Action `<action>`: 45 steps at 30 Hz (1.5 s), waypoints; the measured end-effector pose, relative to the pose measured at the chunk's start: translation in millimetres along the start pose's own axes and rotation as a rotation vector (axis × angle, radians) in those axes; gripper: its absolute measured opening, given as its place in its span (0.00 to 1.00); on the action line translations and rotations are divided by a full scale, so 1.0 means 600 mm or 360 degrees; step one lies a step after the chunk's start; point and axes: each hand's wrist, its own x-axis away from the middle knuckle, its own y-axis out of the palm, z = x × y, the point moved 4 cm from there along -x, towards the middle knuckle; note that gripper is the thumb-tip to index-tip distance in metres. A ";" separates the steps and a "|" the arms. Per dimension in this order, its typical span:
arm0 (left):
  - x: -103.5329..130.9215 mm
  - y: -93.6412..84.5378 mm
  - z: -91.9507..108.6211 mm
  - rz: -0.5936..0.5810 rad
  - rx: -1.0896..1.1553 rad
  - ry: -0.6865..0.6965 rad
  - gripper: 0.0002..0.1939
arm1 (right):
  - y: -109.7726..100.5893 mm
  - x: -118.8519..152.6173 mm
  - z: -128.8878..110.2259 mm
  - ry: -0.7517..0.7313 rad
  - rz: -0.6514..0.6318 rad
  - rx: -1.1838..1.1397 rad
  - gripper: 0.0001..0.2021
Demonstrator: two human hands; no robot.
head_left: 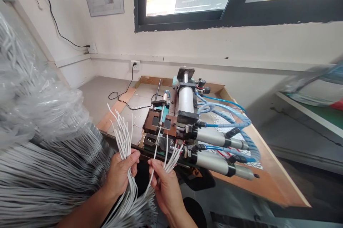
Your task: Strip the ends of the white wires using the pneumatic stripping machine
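Observation:
My left hand point(120, 171) is closed around a bundle of white cables point(123, 133), whose free ends fan upward past the fist. My right hand point(164, 181) pinches a single white cable point(155, 153) between thumb and fingers. That cable's tip reaches up into the jaws of a pneumatic wire-stripping machine point(168, 124). Several more cables point(174, 158) lie in the right hand, some with reddish cores at their ends. Below both hands the cables run together toward the bottom of the view. The fingers hide part of the cables.
Heaps of grey cables point(40, 181) and plastic wrapping point(43, 103) fill the left side. Silver air cylinders point(214, 162) with blue hoses point(227, 125) extend right on the table. White scraps litter the tabletop point(140, 94). A black power cord point(132, 78) crosses it, and a shelf point(316, 117) stands at right.

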 end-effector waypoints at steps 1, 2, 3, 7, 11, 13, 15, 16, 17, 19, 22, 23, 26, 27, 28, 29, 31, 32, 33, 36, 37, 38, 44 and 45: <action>0.001 0.000 0.000 0.0003 0.0003 0.0005 0.09 | -0.002 -0.001 0.001 0.0013 -0.0001 0.0021 0.13; 0.002 0.000 0.000 0.0012 0.0012 0.0009 0.09 | -0.005 -0.002 0.001 0.0017 -0.0002 0.0045 0.13; 0.003 0.000 0.000 0.0018 0.0022 0.0010 0.09 | -0.008 -0.003 0.000 0.0007 0.0002 0.0069 0.13; 0.008 0.007 0.006 -0.0004 0.0041 0.0018 0.09 | -0.024 0.006 0.005 -0.0105 -0.0034 0.0255 0.14; 0.008 0.009 0.004 -0.0004 0.0141 -0.0056 0.09 | -0.063 0.020 0.051 -0.0110 -0.0174 0.0693 0.13; 0.005 0.005 -0.004 -0.0002 0.0223 -0.0126 0.10 | -0.107 0.016 0.083 -0.0115 -0.0111 0.0896 0.15; 0.002 -0.001 -0.014 0.0005 0.0275 -0.0193 0.10 | -0.161 0.005 0.110 -0.0111 0.0054 0.1069 0.17; 0.002 -0.004 -0.019 0.0009 0.0286 -0.0224 0.10 | -0.186 -0.001 0.118 -0.0123 0.0136 0.1154 0.17; 0.002 -0.007 -0.024 0.0012 0.0292 -0.0252 0.11 | -0.206 -0.006 0.121 -0.0146 0.0216 0.1260 0.17; 0.006 -0.012 -0.032 0.0017 0.0304 -0.0294 0.11 | -0.229 -0.008 0.108 -0.0236 0.0448 0.1516 0.17; 0.011 -0.013 -0.035 0.0027 0.0353 -0.0295 0.12 | -0.187 0.011 0.071 -0.0446 0.0518 0.1660 0.18; 0.012 -0.011 -0.033 0.0032 0.0373 -0.0279 0.13 | -0.154 0.019 0.065 -0.0476 0.0316 0.1557 0.18; 0.008 -0.003 -0.022 0.0043 0.0419 -0.0223 0.13 | -0.039 0.050 0.084 -0.0223 -0.0546 0.0961 0.19; 0.006 -0.001 -0.018 0.0039 0.0425 -0.0212 0.12 | -0.012 0.060 0.097 -0.0098 -0.0676 0.0812 0.19; 0.005 0.000 -0.015 0.0026 0.0424 -0.0211 0.12 | 0.007 0.067 0.111 0.0019 -0.0708 0.0688 0.21; 0.005 0.000 -0.013 0.0000 0.0413 -0.0225 0.12 | 0.018 0.072 0.126 0.0107 -0.0699 0.0588 0.23; 0.010 -0.001 -0.014 -0.0079 0.0366 -0.0293 0.12 | 0.022 0.078 0.146 0.0192 -0.0595 0.0466 0.27; 0.014 -0.002 -0.016 -0.0119 0.0338 -0.0335 0.12 | 0.020 0.080 0.149 0.0202 -0.0567 0.0449 0.27; 0.020 -0.003 -0.018 -0.0149 0.0312 -0.0373 0.12 | 0.018 0.082 0.147 0.0202 -0.0565 0.0455 0.28; 0.037 -0.004 -0.024 -0.0142 0.0280 -0.0367 0.11 | 0.015 0.081 0.106 0.0081 -0.0613 0.0513 0.24; 0.042 -0.002 -0.024 -0.0140 0.0275 -0.0335 0.09 | 0.016 0.076 0.081 -0.0019 -0.0597 0.0529 0.22; 0.045 0.001 -0.025 -0.0152 0.0264 -0.0296 0.08 | 0.017 0.068 0.054 -0.0142 -0.0546 0.0553 0.20; 0.044 0.008 -0.024 -0.0175 -0.0097 -0.0009 0.03 | 0.038 0.022 -0.063 -0.0585 -0.0276 0.0764 0.12; 0.042 0.007 -0.024 -0.0164 -0.0131 0.0013 0.03 | 0.042 0.019 -0.066 -0.0591 -0.0283 0.0769 0.12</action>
